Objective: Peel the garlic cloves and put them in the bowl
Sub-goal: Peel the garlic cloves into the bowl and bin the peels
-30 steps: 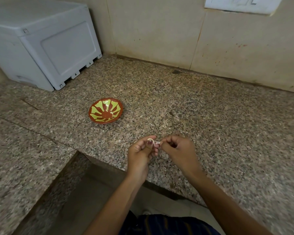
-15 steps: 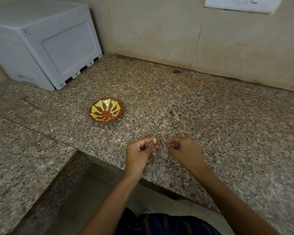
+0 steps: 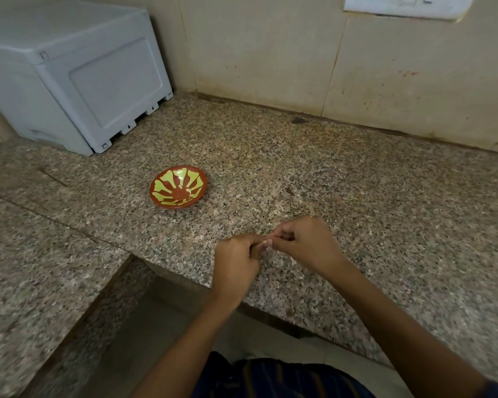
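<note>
Two hands meet above the desk's [image 3: 342, 196] near edge: the left hand [image 3: 236, 261] and right hand [image 3: 305, 244] both pinch a garlic clove [image 3: 266, 243], mostly hidden between the fingertips. It is likely light, firm and slippery once bare, so grip its ends. The bowl [image 3: 179, 186] sits well apart, across open desk.

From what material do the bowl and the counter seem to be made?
The bowl looks like glazed ceramic or glossy plastic: red-brown with yellow-green pattern and a bright highlight. The counter seems polished granite: speckled pink, grey and black grain, visible seams.
</note>
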